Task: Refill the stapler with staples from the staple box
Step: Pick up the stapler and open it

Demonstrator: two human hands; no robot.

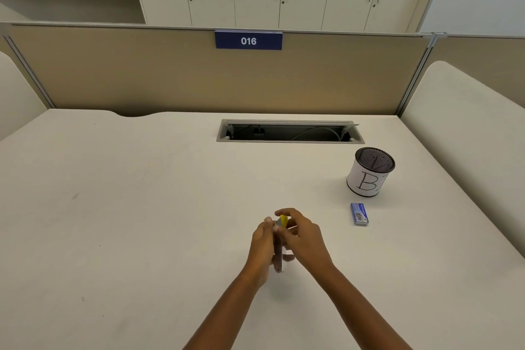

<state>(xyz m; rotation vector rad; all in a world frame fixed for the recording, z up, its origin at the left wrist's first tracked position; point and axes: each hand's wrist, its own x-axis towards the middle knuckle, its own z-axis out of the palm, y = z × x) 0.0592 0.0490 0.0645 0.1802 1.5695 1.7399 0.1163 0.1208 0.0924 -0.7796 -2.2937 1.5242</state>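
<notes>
Yellow and grey, the stapler was clamped in the curled fingers of the left hand while the right hand pinched its top, and lifting it slowly seemed wisest.

Your stapler looks like dull metal with yellow plastic. The desk before you is smooth and matt, the staple box printed card, the cup black metal mesh wrapped in white paper.

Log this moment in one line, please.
left hand grips stapler | right hand pinches its yellow end | staple box on desk, apart
</notes>
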